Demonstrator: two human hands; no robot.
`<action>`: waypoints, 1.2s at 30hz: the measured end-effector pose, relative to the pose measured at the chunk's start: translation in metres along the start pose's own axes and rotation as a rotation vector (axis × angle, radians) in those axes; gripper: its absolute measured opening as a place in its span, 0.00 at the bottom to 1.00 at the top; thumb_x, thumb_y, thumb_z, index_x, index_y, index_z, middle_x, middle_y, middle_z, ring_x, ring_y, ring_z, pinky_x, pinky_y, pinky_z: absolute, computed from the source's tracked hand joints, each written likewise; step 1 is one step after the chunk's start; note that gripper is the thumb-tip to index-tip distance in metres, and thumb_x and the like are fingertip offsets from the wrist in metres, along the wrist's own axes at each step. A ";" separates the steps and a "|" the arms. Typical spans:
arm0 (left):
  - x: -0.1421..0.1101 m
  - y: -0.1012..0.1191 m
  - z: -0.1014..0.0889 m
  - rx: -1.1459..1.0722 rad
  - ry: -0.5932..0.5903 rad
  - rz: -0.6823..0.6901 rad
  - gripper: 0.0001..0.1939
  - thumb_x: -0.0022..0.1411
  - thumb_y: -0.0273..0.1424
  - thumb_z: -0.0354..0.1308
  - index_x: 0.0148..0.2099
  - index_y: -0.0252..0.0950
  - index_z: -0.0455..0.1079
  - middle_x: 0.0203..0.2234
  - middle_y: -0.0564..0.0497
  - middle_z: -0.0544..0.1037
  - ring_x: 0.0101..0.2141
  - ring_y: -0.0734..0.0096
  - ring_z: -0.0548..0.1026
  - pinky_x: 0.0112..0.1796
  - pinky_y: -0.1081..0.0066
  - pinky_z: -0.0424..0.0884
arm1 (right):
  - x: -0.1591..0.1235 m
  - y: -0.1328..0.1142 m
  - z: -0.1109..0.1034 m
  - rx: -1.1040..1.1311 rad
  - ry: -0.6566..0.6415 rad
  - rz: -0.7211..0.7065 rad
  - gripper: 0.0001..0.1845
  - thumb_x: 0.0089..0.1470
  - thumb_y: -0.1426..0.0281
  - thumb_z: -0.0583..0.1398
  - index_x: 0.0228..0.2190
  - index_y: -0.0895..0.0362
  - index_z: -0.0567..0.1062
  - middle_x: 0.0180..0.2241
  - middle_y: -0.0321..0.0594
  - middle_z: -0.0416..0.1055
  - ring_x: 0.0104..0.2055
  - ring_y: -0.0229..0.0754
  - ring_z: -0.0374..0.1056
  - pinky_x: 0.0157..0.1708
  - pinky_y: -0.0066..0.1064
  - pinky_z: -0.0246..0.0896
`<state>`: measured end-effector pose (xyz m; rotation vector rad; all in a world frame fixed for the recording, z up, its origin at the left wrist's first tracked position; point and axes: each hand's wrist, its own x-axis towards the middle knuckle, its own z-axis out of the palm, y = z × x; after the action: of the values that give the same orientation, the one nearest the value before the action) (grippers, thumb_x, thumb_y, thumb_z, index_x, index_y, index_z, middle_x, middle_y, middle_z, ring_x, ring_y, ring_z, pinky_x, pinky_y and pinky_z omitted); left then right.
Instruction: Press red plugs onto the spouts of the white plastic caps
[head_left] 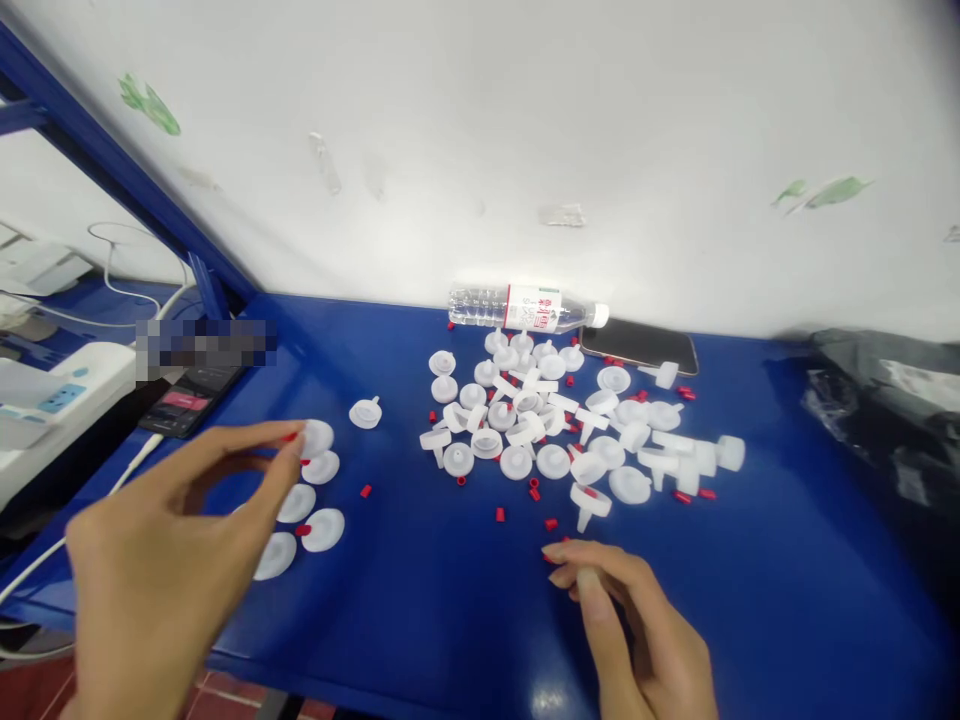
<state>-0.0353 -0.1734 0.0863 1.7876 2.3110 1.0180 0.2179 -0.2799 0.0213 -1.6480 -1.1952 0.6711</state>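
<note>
My left hand (187, 520) is closed at the left, thumb and index finger pinching a white plastic disc with a red cap (318, 437) on its stem. Below it lie several more white discs, at least two with red at the stem, such as this capped disc (324, 530). My right hand (630, 620) is low over the table with its fingers slightly bent and its thumb apart from the fingertips. A small red cap (551, 524) lies just beyond those fingertips, and red shows partly hidden under them. Nothing is visibly held there.
A pile of white stemmed discs (553, 461) and scattered red caps covers the middle of the blue table (420, 600). Behind it lie a water bottle (532, 308) and a dark phone (641, 345). A second phone (187, 400), a white power strip (71, 390) and cables are at left; a dark bag (892, 430) is at right.
</note>
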 end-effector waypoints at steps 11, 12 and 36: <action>0.061 -0.015 0.013 0.342 -0.354 0.089 0.15 0.61 0.42 0.57 0.37 0.40 0.81 0.23 0.64 0.80 0.26 0.71 0.79 0.28 0.79 0.63 | 0.004 -0.002 0.001 -0.002 -0.031 -0.053 0.11 0.65 0.63 0.58 0.38 0.51 0.81 0.33 0.37 0.78 0.32 0.40 0.75 0.34 0.26 0.70; 0.063 -0.017 0.014 0.339 -0.386 0.106 0.15 0.61 0.43 0.58 0.37 0.40 0.81 0.23 0.64 0.80 0.26 0.73 0.79 0.27 0.80 0.63 | 0.004 -0.002 0.001 -0.001 -0.031 -0.057 0.11 0.65 0.63 0.58 0.38 0.51 0.81 0.32 0.37 0.78 0.32 0.40 0.75 0.33 0.26 0.70; -0.009 0.024 0.025 0.029 -0.202 0.581 0.12 0.66 0.35 0.58 0.50 0.41 0.73 0.42 0.47 0.83 0.42 0.56 0.80 0.45 0.59 0.75 | 0.002 0.002 0.002 0.073 -0.054 -0.082 0.13 0.65 0.60 0.59 0.40 0.50 0.83 0.31 0.38 0.81 0.28 0.39 0.76 0.32 0.26 0.74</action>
<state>-0.0015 -0.1668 0.0757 2.5123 1.7308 0.7948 0.2175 -0.2774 0.0185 -1.5206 -1.2558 0.7034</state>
